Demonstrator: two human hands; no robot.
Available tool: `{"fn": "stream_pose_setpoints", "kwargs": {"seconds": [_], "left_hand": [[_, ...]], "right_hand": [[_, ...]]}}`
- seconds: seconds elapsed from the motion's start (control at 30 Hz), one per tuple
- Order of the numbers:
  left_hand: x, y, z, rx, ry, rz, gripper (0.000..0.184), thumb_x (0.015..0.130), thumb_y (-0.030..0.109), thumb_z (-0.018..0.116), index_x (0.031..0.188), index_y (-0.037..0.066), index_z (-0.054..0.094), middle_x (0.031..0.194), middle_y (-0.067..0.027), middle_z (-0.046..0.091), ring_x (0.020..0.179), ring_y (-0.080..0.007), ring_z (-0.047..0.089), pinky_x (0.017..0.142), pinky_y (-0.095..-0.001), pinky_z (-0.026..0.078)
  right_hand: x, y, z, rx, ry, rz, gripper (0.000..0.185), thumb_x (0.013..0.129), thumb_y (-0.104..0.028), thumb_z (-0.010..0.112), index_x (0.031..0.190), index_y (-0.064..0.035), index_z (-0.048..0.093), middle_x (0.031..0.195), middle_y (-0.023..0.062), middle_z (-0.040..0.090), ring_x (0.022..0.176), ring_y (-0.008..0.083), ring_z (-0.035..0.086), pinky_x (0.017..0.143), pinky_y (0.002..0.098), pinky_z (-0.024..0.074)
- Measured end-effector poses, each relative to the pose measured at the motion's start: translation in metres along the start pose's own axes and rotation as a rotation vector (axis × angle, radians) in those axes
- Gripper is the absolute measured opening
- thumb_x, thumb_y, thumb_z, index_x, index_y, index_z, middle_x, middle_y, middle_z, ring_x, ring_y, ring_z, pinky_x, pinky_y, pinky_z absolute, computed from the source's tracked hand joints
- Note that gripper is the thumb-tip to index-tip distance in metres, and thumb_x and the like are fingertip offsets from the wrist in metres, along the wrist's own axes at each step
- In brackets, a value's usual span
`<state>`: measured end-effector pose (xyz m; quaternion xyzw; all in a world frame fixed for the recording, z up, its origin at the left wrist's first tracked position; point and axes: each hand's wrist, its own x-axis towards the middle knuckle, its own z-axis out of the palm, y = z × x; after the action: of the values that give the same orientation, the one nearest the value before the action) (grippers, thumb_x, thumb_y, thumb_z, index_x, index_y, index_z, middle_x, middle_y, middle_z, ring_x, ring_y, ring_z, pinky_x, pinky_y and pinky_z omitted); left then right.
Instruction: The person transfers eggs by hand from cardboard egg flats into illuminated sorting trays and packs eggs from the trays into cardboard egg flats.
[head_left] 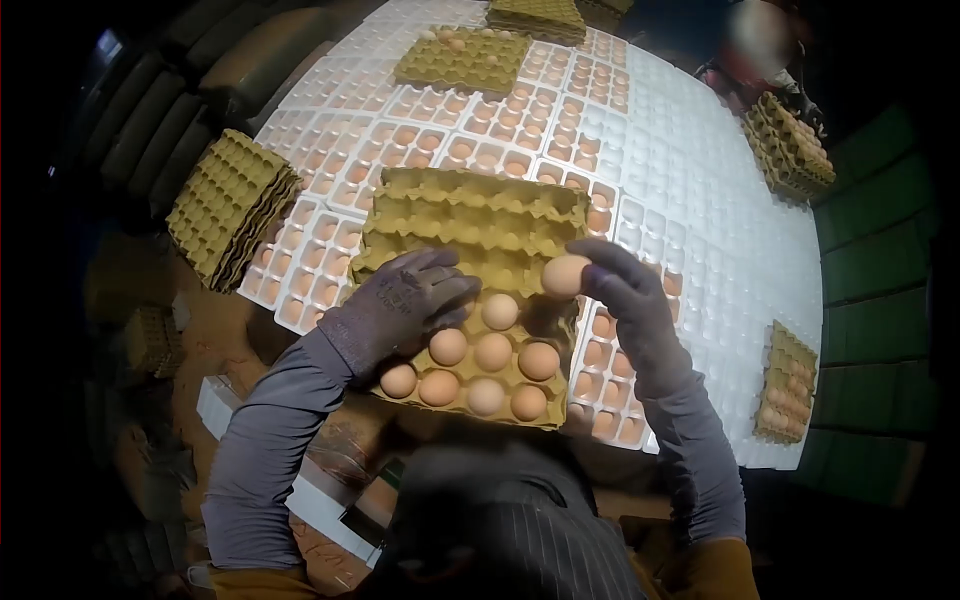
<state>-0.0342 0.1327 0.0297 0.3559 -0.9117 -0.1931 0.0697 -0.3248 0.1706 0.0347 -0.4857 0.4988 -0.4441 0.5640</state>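
A yellow-brown pulp egg tray [470, 205] lies in front of me, with several brown eggs [492, 351] in its near rows and bare cups in its far rows. My right hand [625, 300], gloved in grey, pinches an egg [566, 276] between thumb and fingers above the tray's right side. Over the tray's left side, my gloved left hand [405, 305] curls its fingers around an egg [466, 303] that is mostly hidden beneath them.
White gridded trays [700, 250] cover the table, those on the left and centre holding eggs. Stacked pulp trays [230, 205] stand at the left edge. Another pulp tray [465, 60] lies farther back. At the right are a tray stack [788, 150] and a small egg tray [786, 385]. A person [765, 60] is at the far right.
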Motion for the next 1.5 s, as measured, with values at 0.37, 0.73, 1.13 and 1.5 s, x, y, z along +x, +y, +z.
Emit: {"fn": "stream_pose_setpoints", "kwargs": {"seconds": [0.37,0.73,1.13,1.5], "left_hand": [[-0.062,-0.059,-0.032,-1.578,0.426,-0.507,0.041,0.101,0.051,0.053,0.102,0.01,0.061,0.103,-0.0049,0.061,0.093,-0.0248,0.068,0.09,-0.0392,0.057],[-0.062,-0.018,-0.018,-0.076,-0.092,-0.146,0.045,0.084,0.024,0.076,0.124,0.009,0.062,0.114,-0.012,0.058,0.102,-0.0272,0.062,0.084,-0.04,0.053],[-0.032,0.01,-0.018,-0.14,0.01,-0.084,0.038,0.08,0.025,0.078,0.115,0.012,0.067,0.132,-0.0155,0.051,0.114,-0.0335,0.056,0.093,-0.0456,0.052],[0.032,0.039,-0.045,-0.496,-0.098,-0.284,0.045,0.076,0.007,0.082,0.118,0.0,0.067,0.134,-0.0111,0.049,0.106,-0.0222,0.064,0.088,-0.0345,0.056]], "right_hand": [[0.03,-0.006,0.04,-1.009,-0.381,-0.055,0.029,0.093,-0.036,0.068,0.101,-0.0087,0.073,0.098,0.0082,0.069,0.079,0.0198,0.067,0.068,0.0346,0.0531],[-0.042,-0.001,0.035,-1.403,-0.252,-0.288,0.038,0.08,-0.033,0.082,0.109,-0.013,0.067,0.141,0.0128,0.049,0.117,0.0329,0.059,0.089,0.039,0.0555],[-0.08,0.018,0.016,-0.238,0.003,-0.357,0.052,0.092,0.004,0.065,0.14,-0.0034,0.043,0.122,0.0093,0.058,0.109,0.018,0.062,0.088,0.0317,0.0568],[-0.112,0.044,-0.071,0.448,0.222,0.298,0.052,0.097,-0.02,0.067,0.142,-0.0012,0.047,0.131,0.0117,0.058,0.11,0.0188,0.062,0.094,0.0314,0.0519]]}}
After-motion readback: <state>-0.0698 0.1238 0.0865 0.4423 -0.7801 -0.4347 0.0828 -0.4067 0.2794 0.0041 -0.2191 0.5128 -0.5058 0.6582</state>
